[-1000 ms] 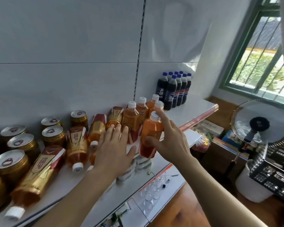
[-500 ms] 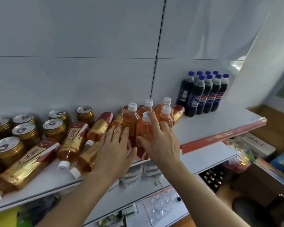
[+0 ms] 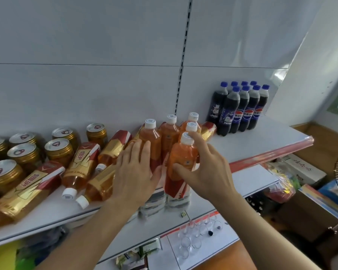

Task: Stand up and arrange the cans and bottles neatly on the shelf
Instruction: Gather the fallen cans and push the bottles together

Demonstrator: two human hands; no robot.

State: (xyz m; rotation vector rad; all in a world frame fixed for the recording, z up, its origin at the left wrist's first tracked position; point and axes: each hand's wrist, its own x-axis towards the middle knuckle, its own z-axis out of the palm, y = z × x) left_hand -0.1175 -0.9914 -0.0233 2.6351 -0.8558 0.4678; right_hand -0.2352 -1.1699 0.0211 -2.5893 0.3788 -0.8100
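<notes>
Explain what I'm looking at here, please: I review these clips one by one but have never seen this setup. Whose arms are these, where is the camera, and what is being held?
There is no machine here: a person wears a wide-angle camera on the head, looking forward and down, so both bare arms reach in from the bottom of the picture. The right hand has its grip round the neck and body of an upright orange tea bottle at the front of a small standing group. The left hand lies flat, fingers straight, against the neighbouring upright bottle. On the white shelf, to the left, several bottles of the same kind lie on their sides, beside gold cans standing upright. At the back right stands a tidy block of dark cola bottles. A lower shelf shows underneath.
</notes>
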